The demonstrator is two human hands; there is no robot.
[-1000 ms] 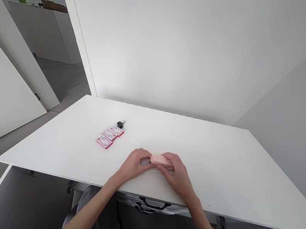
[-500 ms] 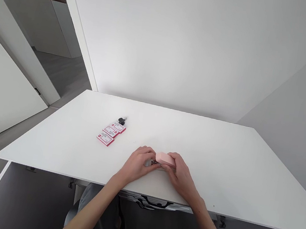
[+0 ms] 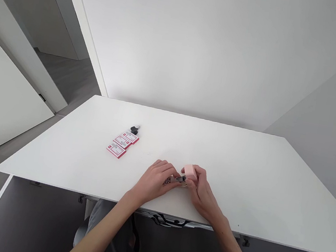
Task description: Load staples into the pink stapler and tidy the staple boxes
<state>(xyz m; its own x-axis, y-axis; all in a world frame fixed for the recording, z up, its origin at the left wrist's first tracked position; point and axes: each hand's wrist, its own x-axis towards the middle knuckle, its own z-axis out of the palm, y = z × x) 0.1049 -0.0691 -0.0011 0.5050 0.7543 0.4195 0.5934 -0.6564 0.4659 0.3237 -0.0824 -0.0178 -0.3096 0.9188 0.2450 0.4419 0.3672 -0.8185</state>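
A small pink stapler point(image 3: 189, 171) rests on the white table point(image 3: 257, 188) near its front edge, its pink top swung up and the metal inside showing. My right hand point(image 3: 200, 189) grips the pink top from the right. My left hand point(image 3: 157, 180) is closed on the stapler's lower metal part from the left. Both hands rest on the tabletop.
Three red-and-white staple boxes point(image 3: 122, 144) lie in a row at the left of the table, with a small black object point(image 3: 134, 130) just beyond them. A wall runs behind the table and a doorway opens at the left.
The pink top of the stapler has been swung upward by my right hand, exposing the metal part; before, it lay shut and flat between both hands.
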